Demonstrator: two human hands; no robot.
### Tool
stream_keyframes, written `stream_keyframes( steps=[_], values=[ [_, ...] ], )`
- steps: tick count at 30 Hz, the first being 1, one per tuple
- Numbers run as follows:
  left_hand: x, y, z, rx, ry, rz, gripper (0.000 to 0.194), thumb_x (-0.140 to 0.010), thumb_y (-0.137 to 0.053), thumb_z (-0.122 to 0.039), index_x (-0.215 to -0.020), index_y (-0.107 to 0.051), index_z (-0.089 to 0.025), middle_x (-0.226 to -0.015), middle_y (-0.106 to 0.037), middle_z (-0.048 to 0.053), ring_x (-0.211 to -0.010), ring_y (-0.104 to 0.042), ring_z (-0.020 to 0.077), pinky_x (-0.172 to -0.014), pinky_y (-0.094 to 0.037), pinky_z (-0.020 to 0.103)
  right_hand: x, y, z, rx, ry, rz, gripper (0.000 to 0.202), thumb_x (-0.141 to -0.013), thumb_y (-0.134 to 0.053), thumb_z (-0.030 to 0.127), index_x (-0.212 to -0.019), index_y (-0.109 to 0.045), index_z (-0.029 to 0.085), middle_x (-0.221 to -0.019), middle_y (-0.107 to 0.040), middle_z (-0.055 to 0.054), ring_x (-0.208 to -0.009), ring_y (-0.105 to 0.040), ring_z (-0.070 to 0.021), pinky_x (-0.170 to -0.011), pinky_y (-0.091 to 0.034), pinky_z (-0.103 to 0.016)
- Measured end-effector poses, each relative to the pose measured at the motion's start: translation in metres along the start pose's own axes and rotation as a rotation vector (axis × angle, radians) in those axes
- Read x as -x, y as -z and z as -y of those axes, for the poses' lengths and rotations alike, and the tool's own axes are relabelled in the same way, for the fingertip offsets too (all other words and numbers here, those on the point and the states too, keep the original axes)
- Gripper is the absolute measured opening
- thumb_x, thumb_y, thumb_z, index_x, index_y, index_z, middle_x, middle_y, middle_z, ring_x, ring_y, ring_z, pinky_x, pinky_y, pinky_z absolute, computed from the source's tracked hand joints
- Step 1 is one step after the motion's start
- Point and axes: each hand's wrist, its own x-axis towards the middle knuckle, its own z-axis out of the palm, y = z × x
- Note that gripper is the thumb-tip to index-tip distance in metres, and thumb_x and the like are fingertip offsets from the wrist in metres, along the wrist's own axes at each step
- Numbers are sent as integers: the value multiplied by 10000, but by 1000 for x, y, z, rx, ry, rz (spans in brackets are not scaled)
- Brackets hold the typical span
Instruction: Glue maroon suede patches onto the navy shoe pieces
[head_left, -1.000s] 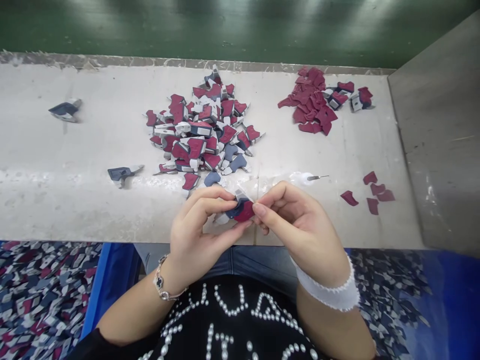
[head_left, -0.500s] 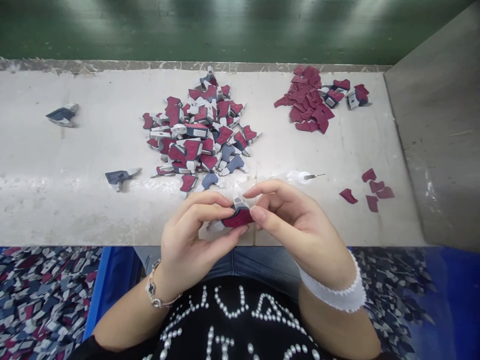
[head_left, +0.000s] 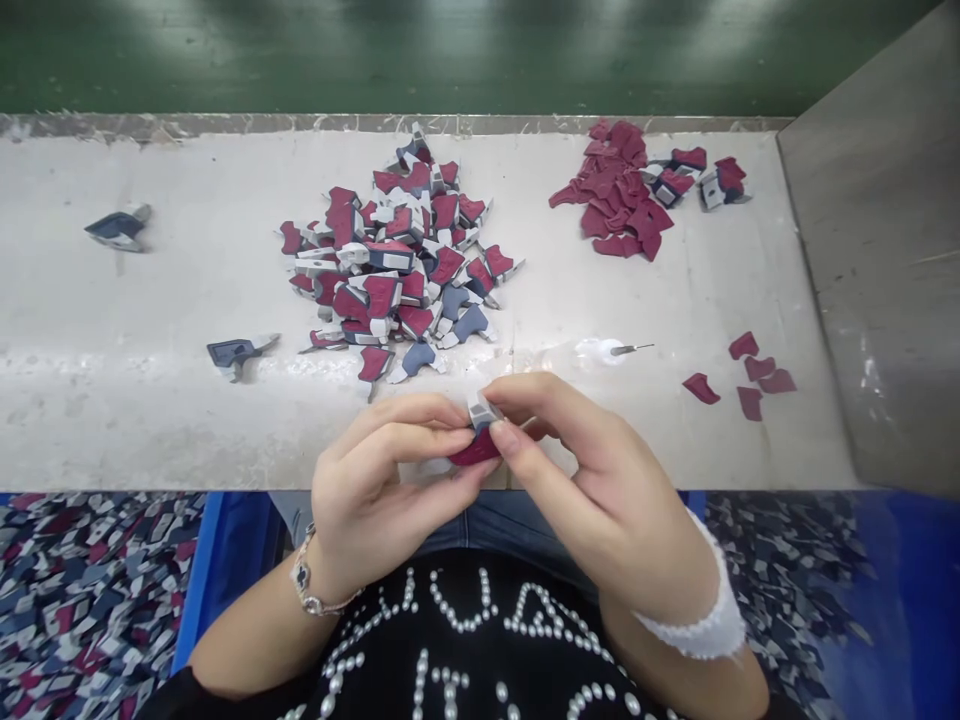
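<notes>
Between my two hands, over the front edge of the bench, is a small plastic part (head_left: 478,447) in white, dark blue and maroon. My left hand (head_left: 394,470) pinches its left side, fingers above and thumb below. On its right, the thumb and forefinger of my right hand (head_left: 574,460) close on the white and maroon end. Fingertips hide much of the part. Beyond my hands lies a heap of similar parts (head_left: 397,265), most with maroon faces and a few with blue ones. A clear bottle with a needle tip (head_left: 600,350) lies to the right of the heap.
Loose maroon pieces (head_left: 619,190) are piled at the back right, beside a few assembled parts (head_left: 679,175). Several more maroon pieces (head_left: 750,370) lie nearer. Two parts (head_left: 120,228) sit apart at left. A metal panel (head_left: 877,250) bounds the right; filled blue bins (head_left: 196,580) stand below.
My right thumb and fingers have closed in further around the part's right end. The part has turned slightly, so less of its maroon face shows. The view has shifted a little.
</notes>
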Motion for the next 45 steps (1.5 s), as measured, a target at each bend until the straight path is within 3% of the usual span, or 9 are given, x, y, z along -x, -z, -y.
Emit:
stream_keyframes(
  steps=[4, 9, 14, 19, 24, 29, 34, 41, 45],
  values=[
    [2, -2, -2, 129, 105, 9, 345, -706, -837, 6, -952, -699, -193, -1015, -705, 24, -959, -690, 150, -842, -630, 271, 7, -5, 6, 303, 92, -37, 193, -1038, -443, 170, -1196, -551, 189, -915, -664, -4, -789, -610, -145, -698, -481, -286],
    [2, -2, -11, 312, 492, 97, 399, -743, -821, -48, -1050, -650, -235, -955, -673, 4, -795, -694, 117, -709, -633, 215, 10, -5, 8, 491, 216, 3, 255, -969, -461, 51, -1170, -589, 141, -960, -669, -79, -868, -594, -228, -720, -499, -359],
    [-10, 4, -22, 321, 610, 284, 232, -767, -821, -108, -932, -706, -223, -732, -695, -31, -643, -684, 114, -603, -618, 197, 10, 0, 5, 446, 297, 74, 176, -986, -476, 68, -1049, -635, 111, -894, -664, -92, -816, -578, -225, -701, -509, -367],
    [-11, 5, -24, 468, 702, 275, 242, -689, -871, -82, -814, -708, -212, -712, -745, -30, -654, -747, 165, -585, -653, 221, 8, 6, 2, 390, 394, 130, 251, -993, -484, 72, -1210, -610, 69, -885, -678, -100, -757, -547, -206, -657, -495, -350],
    [-7, 4, -18, 576, 824, 314, 281, -696, -861, -70, -889, -721, -219, -735, -771, -14, -663, -768, 172, -623, -660, 221, 10, 8, 1, 276, 255, 145, 200, -1047, -446, 164, -1149, -616, 140, -950, -688, -57, -871, -618, -171, -761, -518, -302],
    [-7, 2, -13, 622, 801, 305, 240, -748, -828, -93, -923, -724, -219, -810, -767, 9, -690, -757, 157, -636, -651, 219, 16, 3, 1, 315, 282, 98, 307, -1022, -446, 116, -1314, -542, 114, -984, -673, -72, -902, -617, -181, -788, -538, -317],
    [-3, -1, -13, 561, 744, 260, 234, -719, -859, -127, -898, -737, -215, -788, -769, 15, -674, -753, 170, -624, -650, 240, 17, 2, -2, 380, 310, 116, 327, -991, -445, 62, -1299, -537, 119, -966, -667, -74, -869, -614, -196, -769, -569, -351],
    [-9, 0, -18, 390, 801, 345, 203, -775, -829, -265, -922, -708, -195, -722, -751, 25, -666, -749, 191, -608, -627, 261, 7, -2, -6, 354, 263, 48, 270, -1008, -442, 115, -1239, -569, 173, -993, -704, -83, -908, -678, -233, -766, -606, -401],
    [-29, 5, -20, 278, 616, 328, 190, -825, -785, -297, -972, -713, -203, -865, -768, 51, -738, -758, 196, -674, -642, 295, 0, 5, 0, 357, 303, -19, 291, -1021, -423, 135, -1270, -529, 240, -1060, -708, -60, -963, -692, -212, -814, -601, -371]
  ],
)
